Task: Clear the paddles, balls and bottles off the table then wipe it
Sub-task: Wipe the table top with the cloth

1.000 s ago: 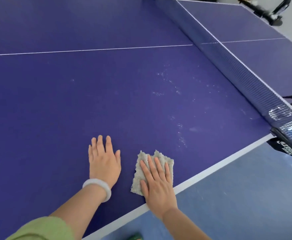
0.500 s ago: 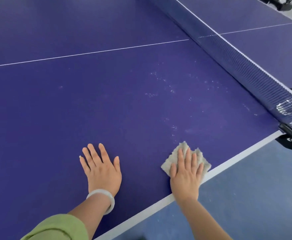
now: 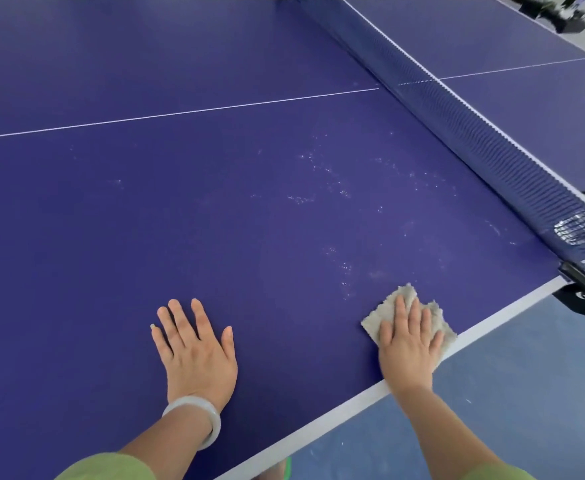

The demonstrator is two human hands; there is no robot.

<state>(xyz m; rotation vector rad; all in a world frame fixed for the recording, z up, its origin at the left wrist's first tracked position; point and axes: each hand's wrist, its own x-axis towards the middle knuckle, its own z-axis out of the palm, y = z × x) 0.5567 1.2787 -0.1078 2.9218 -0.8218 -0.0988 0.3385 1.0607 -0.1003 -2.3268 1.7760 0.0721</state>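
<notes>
— Since a second ago our right hand (image 3: 410, 348) has slid the cloth (image 3: 375, 320) along the near side toward the net (image 3: 474, 133). Back then the cloth lay just beside our left hand (image 3: 197, 355); now the two are well apart.

— Do we grip it?

— No. The right hand lies flat on top, fingers straight and slightly spread, pressing the cloth onto the bench (image 3: 214, 209). The cloth sits just beside the white edge stripe (image 3: 318, 427), and its ragged corners stick out past our fingertips and on both sides.

— And the left hand?

— It is flat on the bare blue surface with fingers fanned, holding nothing. There is a pale bracelet (image 3: 197, 419) on the wrist. It has hardly shifted.

— Further out?

— Pale specks (image 3: 329, 178) are scattered over the surface beyond the cloth, between it and the thin white centre line (image 3: 180, 114). The net runs across on our right, and its post is clamped at the bench's side. Blue floor (image 3: 526, 393) shows under our right forearm.
</notes>
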